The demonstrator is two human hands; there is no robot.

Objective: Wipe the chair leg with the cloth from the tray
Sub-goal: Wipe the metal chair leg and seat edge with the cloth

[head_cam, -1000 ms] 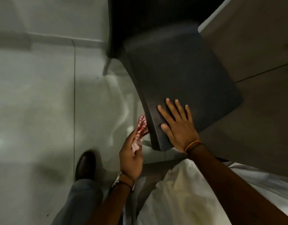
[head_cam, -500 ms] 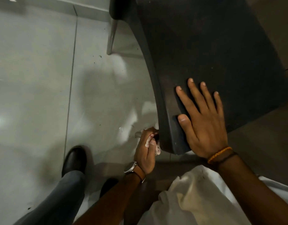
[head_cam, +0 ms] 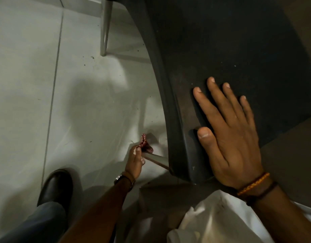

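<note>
1 view, the head camera, looks down past a dark chair seat (head_cam: 238, 50) onto a pale tiled floor (head_cam: 28, 85). Left hand (head_cam: 134, 162): low beside the seat's near corner, fingers closed around a red-and-white patterned cloth (head_cam: 145, 146), which is bunched against the near chair leg (head_cam: 155, 159). This metal leg slants out from under the seat corner, and the cloth sits on its lower visible part, protruding beyond the fingertips. A watch (head_cam: 118, 178) is worn on the left wrist. Right hand (head_cam: 228, 137): open and flat, palm down on the seat near its front-left corner, 4 fingers spread, thumb alongside the seat edge; it grips nothing. 2 bands (head_cam: 254, 187) circle the right wrist. A second metal leg (head_cam: 105, 27) stands upright on the floor at the far side. A dark shoe (head_cam: 54, 186) rests on the floor at lower left, and white fabric (head_cam: 212, 225) fills the lower right.
</note>
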